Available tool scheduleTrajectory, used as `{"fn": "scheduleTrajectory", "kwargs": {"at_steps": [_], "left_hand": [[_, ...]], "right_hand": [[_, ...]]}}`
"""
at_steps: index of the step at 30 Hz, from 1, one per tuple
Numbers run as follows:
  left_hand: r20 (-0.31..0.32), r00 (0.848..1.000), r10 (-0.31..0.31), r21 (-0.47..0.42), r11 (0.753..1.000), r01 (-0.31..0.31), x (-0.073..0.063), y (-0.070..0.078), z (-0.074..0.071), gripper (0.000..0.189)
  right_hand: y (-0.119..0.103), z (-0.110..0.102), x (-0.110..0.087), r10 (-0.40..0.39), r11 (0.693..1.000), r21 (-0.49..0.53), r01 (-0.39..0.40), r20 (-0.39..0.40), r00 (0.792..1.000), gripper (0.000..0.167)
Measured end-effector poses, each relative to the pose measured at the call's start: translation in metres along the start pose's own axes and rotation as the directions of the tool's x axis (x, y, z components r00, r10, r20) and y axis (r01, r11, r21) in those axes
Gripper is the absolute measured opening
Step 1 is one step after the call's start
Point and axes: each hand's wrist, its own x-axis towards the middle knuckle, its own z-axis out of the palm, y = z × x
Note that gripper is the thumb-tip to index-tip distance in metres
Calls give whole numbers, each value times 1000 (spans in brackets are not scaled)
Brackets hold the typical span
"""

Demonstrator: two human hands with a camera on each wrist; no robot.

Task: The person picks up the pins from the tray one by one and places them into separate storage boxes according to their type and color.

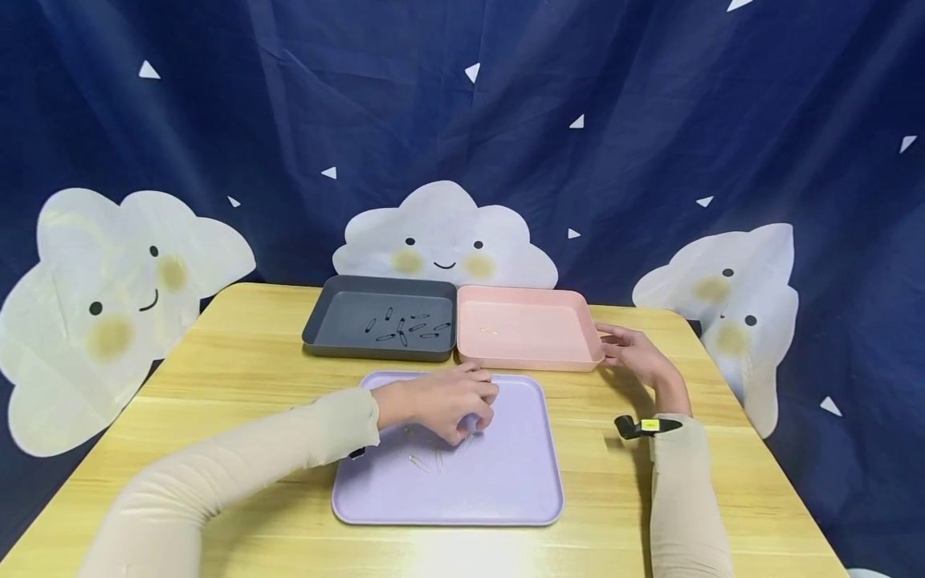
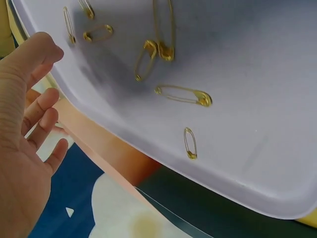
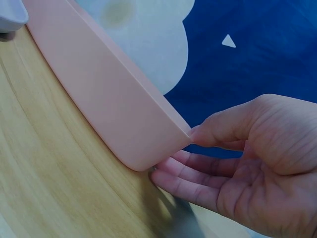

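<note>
My left hand [image 1: 451, 399] is over the lavender tray [image 1: 499, 490], fingers bent. In the left wrist view, nothing shows between the fingers of the left hand [image 2: 22, 114]. Several gold safety pins [image 2: 203, 98] of different sizes lie scattered on that tray. At the back right, my right hand [image 1: 639, 353] holds the right side of the pink tray [image 1: 531, 365]. The right wrist view has the thumb of the right hand [image 3: 282, 158] at the rim corner and the other fingers against the lower wall. A gold safety pin [image 1: 489, 331] lies inside the pink tray.
The dark grey tray [image 1: 340, 351] stands left of the pink one, holding several black safety pins [image 1: 402, 327]. Both stand on the wooden table [image 1: 246, 369] behind the lavender tray. A blue curtain [image 1: 405, 96] with cloud prints hangs behind the table.
</note>
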Motion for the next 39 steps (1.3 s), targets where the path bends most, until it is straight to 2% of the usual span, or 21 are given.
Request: {"fn": "scheduleTrajectory", "kwargs": {"at_steps": [9,19,39], "left_hand": [[67,998,-5,11,1000,5,1,10,1,19],[126,992,-17,38,999,12,1,13,7,18],[66,998,-9,29,1000,7,1,9,13,19]], "right_hand": [[2,-1,0,0,1000,9,0,2,1000,56],[3,-2,2,-14,1000,2,14,2,1000,55],[4,-2,2,-16,1000,1,16,-5,1000,54]]}}
